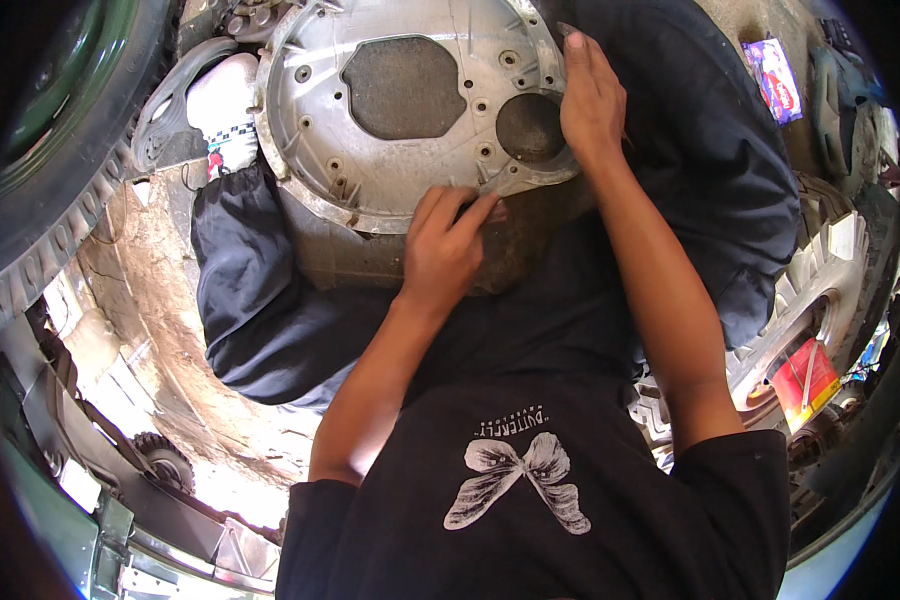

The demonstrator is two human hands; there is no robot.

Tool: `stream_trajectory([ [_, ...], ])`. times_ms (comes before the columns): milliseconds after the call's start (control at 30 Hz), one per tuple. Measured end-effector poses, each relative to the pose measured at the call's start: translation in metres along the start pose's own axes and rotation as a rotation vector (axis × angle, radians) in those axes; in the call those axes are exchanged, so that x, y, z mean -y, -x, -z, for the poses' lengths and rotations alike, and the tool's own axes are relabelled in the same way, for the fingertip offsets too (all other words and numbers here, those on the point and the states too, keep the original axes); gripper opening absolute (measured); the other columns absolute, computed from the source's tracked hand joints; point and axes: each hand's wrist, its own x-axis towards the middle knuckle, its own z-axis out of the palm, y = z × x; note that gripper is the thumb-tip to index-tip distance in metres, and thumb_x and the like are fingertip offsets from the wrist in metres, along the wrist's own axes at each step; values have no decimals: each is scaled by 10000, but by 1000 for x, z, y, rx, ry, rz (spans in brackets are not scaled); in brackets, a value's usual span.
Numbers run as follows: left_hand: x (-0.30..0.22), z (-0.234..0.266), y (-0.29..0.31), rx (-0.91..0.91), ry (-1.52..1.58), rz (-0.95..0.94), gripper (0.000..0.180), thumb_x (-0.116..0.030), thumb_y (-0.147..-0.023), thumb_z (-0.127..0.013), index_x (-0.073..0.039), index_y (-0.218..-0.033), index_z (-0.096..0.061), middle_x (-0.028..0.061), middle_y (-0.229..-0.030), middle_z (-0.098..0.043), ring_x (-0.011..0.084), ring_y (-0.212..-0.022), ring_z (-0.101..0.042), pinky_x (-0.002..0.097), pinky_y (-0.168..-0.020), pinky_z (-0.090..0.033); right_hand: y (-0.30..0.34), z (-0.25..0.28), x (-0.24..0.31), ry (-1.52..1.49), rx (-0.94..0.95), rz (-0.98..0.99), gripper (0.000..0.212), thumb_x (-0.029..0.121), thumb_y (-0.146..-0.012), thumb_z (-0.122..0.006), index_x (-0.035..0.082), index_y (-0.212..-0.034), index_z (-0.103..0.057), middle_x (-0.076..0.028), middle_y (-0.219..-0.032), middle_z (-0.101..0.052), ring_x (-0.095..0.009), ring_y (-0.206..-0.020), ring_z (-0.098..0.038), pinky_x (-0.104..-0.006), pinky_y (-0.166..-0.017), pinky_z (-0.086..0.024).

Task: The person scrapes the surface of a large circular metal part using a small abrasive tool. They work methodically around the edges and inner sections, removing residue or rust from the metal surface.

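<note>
A round, grey metal bell housing (417, 165) lies face up before me, with a large irregular opening in its middle, a smaller round hole at the right and several bolt holes. My left hand (442, 245) is at its near edge, fingers curled over the rim; anything small under the fingertips is hidden. Along the right rim lies my right hand (592, 105), fingers stretched out, close together and pressed against the metal's side. A small dark tip shows beyond its fingertips; I cannot tell what it is.
My legs in dark trousers (710, 160) flank the housing. A foot in a patterned sock and grey sandal (165, 125) is beside its left edge. Large tyres (70, 215) stand left and right. A purple packet (773, 80) lies far right; a red and yellow container (805, 385) is nearer.
</note>
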Motion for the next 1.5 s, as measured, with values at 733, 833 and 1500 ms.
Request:
stream_trajectory([
  [733,-10,-20,-26,-57,13,-21,392,108,-713,-767,-14,-1085,-784,142,-996,-665,336,-926,-652,438,-810,-537,-4,-1,7,6,48,-25,501,421,-1135,-451,31,-1356,-675,-241,-1298,-718,-418,-1260,-662,-451,-1070,-488],
  [833,-6,-15,-10,-37,4,-12,381,103,-721,-760,-9,-1085,-775,142,-995,-665,342,-927,-649,448,-816,-534,-3,0,-1,-29,31,20,515,436,-1137,-444,30,-1353,-677,-240,-1288,-721,-414,-1251,-667,-451,-1066,-489],
  [1500,6,-14,-19,-40,83,-9,400,88,-709,-813,-18,-1093,-775,123,-1012,-671,324,-920,-657,434,-800,-548,-3,-4,10,-29,23,20,485,407,-1130,-460,35,-1344,-685,-246,-1259,-726,-423,-1223,-675,-451,-1044,-500],
])
